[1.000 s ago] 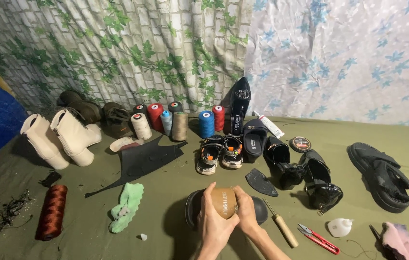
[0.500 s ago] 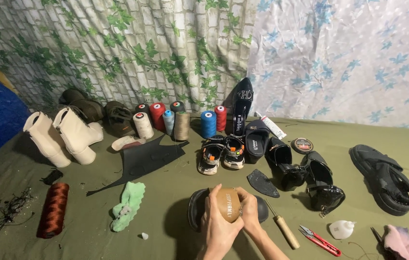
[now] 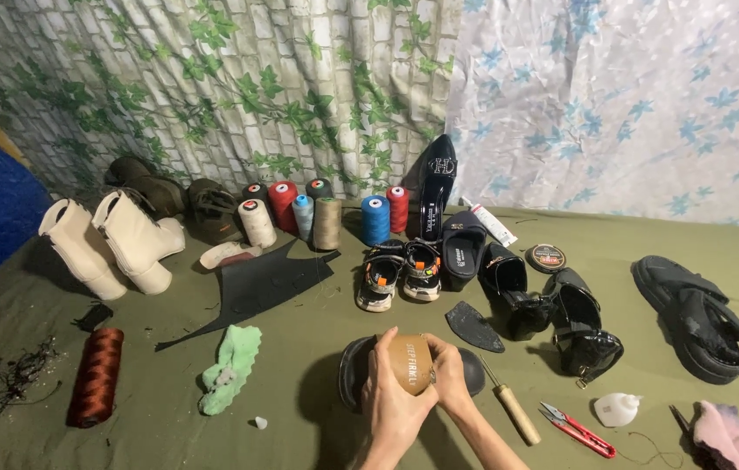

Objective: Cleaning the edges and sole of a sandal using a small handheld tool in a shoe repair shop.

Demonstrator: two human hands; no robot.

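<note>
Both of my hands clasp a black shoe (image 3: 354,376) with a tan insole (image 3: 410,363), low in the middle of the view, just above the green cloth. My left hand (image 3: 389,399) wraps the shoe's left side, fingers over the insole. My right hand (image 3: 450,379) grips its right side, thumb on the insole. The shoe's toe end is hidden behind my right hand. A wooden-handled awl (image 3: 511,408) lies just right of my right wrist, and a flat black sole piece (image 3: 473,326) lies just beyond the shoe.
Several thread spools (image 3: 326,222) stand at the back. Cream boots (image 3: 112,244), small sandals (image 3: 401,271), black heels (image 3: 552,309) and chunky black sandals (image 3: 693,315) surround the middle. A black leather sheet (image 3: 260,283), green cloth (image 3: 230,365), rust spool (image 3: 96,375), red snips (image 3: 578,428) lie nearby.
My hands have kept hold of the shoe and shifted it slightly; the insole now faces the camera more squarely.
</note>
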